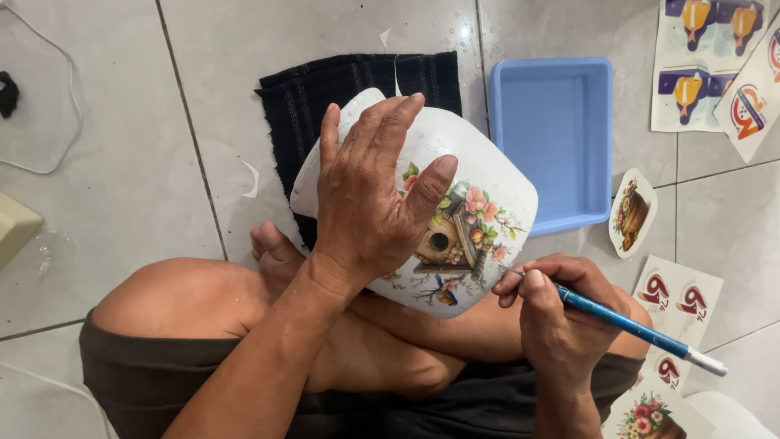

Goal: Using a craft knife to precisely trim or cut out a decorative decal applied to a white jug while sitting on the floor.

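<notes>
A white rounded-square plate rests on my crossed legs, with a decal of a birdhouse, flowers and a small bird on it. My left hand lies flat across the plate's left half, fingers spread and thumb next to the decal. My right hand grips a thin blue-handled tool like a pen. Its fine tip touches the decal's lower right edge.
A black cloth lies on the tiled floor under the plate. An empty blue square tray stands to the right. Decal sheets and a cut-out decal lie further right; more sheets sit near my right knee.
</notes>
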